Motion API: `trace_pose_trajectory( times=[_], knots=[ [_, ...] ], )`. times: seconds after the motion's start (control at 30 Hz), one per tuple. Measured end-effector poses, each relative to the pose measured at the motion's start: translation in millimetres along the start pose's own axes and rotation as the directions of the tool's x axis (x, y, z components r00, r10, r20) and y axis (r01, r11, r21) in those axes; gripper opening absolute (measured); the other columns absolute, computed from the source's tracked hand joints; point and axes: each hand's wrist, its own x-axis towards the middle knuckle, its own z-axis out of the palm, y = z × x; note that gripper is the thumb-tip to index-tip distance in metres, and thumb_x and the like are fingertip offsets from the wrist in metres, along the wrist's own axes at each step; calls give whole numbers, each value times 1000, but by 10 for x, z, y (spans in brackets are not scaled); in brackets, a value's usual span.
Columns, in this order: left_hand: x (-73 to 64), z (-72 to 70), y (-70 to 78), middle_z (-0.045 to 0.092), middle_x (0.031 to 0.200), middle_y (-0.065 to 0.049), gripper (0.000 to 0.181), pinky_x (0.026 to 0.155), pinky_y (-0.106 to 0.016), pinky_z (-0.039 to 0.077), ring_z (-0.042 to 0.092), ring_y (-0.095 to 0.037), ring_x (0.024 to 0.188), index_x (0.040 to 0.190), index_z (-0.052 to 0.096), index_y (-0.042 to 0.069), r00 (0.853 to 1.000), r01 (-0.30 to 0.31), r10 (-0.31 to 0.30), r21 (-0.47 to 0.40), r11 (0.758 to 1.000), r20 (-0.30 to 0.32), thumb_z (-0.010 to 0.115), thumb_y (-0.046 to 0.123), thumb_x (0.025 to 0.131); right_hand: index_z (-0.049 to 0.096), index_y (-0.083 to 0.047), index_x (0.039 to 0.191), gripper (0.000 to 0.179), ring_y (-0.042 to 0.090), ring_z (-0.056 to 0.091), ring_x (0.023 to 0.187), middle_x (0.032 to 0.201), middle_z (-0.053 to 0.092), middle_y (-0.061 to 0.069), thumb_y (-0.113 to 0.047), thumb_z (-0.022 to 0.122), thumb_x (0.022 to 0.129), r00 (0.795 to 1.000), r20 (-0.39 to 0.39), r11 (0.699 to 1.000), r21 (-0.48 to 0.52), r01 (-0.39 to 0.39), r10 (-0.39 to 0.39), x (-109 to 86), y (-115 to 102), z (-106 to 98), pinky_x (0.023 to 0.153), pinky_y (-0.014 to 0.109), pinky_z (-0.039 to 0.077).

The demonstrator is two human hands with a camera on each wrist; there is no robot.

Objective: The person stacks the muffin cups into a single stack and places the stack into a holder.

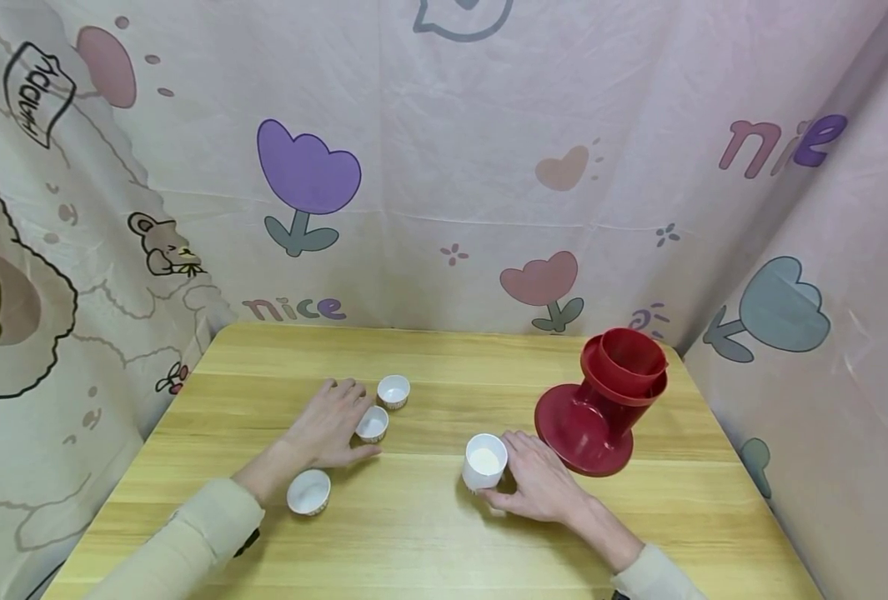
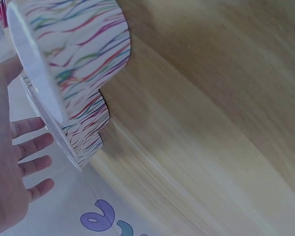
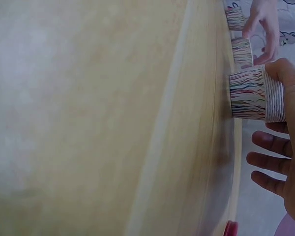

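Observation:
My right hand (image 1: 539, 483) holds a stack of white paper cups (image 1: 484, 473) between thumb and index finger, upright at the table's middle. In the right wrist view, several nested rims show on the stack (image 3: 248, 96), and its sides bear wavy coloured lines; the other fingers extend past it. On the left, my left hand (image 1: 333, 427) reaches over the table with fingers extended, right beside a small paper cup (image 1: 373, 426). A second cup (image 1: 394, 392) stands just behind that one. Nearer me, a third cup (image 1: 309, 492) sits below the left wrist.
A red plastic stand (image 1: 586, 429) with a wide round base and a red cup-like top (image 1: 631, 362) stands beyond my right hand. The wooden table (image 1: 383, 550) ends at a printed cloth backdrop (image 1: 428, 167) behind and at both sides.

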Motion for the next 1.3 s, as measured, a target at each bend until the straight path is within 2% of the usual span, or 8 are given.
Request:
trace_pose_trajectory(
  times=[0.17, 0.57, 1.0, 1.3],
  knots=[
    [7, 5, -11, 62, 115, -11, 81, 98, -50, 44, 54, -30, 112, 119, 62, 10, 1000, 1, -1, -7, 1000, 8, 59, 76, 74, 56, -24, 112, 62, 3, 47, 86, 94, 53, -14, -70, 67, 72, 1000, 8, 1000, 3, -6, 6, 0, -3, -8, 80, 26, 49],
    [19, 22, -18, 62, 110, -8, 67, 94, -47, 44, 55, -27, 108, 110, 63, 13, 1000, -2, 2, 2, 1000, 9, 60, 71, 78, 56, -24, 114, 63, 3, 47, 87, 96, 55, -14, -69, 67, 73, 1000, 12, 1000, 11, 2, -2, 5, 5, -13, 79, 25, 48],
    [31, 12, 14, 63, 109, -8, 66, 93, -45, 44, 55, -27, 108, 109, 63, 13, 1000, -6, 6, -3, 1000, -8, 62, 71, 77, 56, -24, 114, 63, 4, 47, 87, 97, 55, -14, -68, 69, 72, 1000, 24, 1000, 13, -8, 8, 17, 8, -6, 79, 25, 48],
    [-8, -20, 78, 64, 112, -9, 69, 93, -46, 46, 55, -28, 110, 111, 64, 13, 1000, 5, -5, -5, 1000, -25, 60, 73, 77, 56, -24, 115, 63, 4, 48, 89, 98, 56, -14, -69, 69, 72, 1000, 27, 1000, 18, -11, 11, 24, 8, -8, 79, 26, 49]
  ],
)
